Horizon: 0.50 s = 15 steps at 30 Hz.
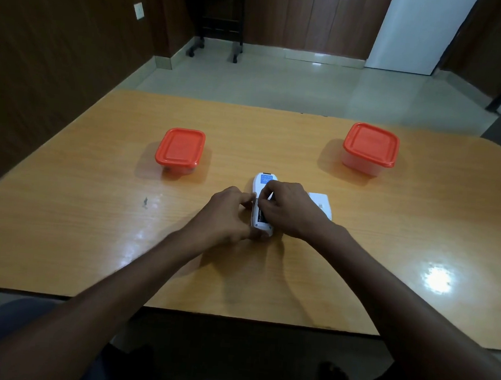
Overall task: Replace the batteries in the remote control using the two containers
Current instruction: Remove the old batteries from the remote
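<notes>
On the table [89, 237] we list the remote [263, 188] as landmark, lying near the middle. Left of it and farther back: one container [180, 149]. Right of it and farther back, well apart: second container [370, 148]. Just right of the remote: the cover [320, 202], flat on the table. Left hand [226, 210] touches the remote's left side; right hand [289, 208] lies over its right.

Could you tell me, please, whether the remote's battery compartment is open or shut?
Open. The remote lies back-up with a dark battery exposed, and its white cover lies apart on the table beside the right hand.
</notes>
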Tool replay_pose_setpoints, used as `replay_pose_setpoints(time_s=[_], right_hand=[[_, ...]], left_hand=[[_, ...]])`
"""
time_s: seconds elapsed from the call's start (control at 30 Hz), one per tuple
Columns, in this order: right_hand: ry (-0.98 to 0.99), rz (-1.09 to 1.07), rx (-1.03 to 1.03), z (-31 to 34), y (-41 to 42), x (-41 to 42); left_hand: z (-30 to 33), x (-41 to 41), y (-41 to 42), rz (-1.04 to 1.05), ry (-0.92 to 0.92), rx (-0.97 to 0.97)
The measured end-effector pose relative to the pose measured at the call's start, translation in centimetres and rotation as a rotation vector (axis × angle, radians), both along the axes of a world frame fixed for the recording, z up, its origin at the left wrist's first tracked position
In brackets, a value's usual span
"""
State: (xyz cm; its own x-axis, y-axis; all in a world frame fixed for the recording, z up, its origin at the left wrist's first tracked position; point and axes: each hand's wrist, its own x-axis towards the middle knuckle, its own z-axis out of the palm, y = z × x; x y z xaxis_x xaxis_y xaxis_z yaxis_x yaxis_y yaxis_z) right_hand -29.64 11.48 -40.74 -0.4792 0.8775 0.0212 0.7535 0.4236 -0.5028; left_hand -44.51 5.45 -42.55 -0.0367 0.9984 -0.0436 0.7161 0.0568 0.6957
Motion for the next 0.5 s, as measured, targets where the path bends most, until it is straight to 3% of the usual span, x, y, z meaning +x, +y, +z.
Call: replay_pose_setpoints(time_s=[0.23, 0.5], right_hand=[[-0.021, -0.055, -0.004, 0.2, 0.2, -0.6], [0.083, -0.062, -0.261, 1.3, 0.2, -0.4]], left_hand=[[-0.2, -0.1, 0.2, -0.002, 0.019, 0.01], [-0.3, 0.0, 0.4, -0.011, 0.044, 0.027]])
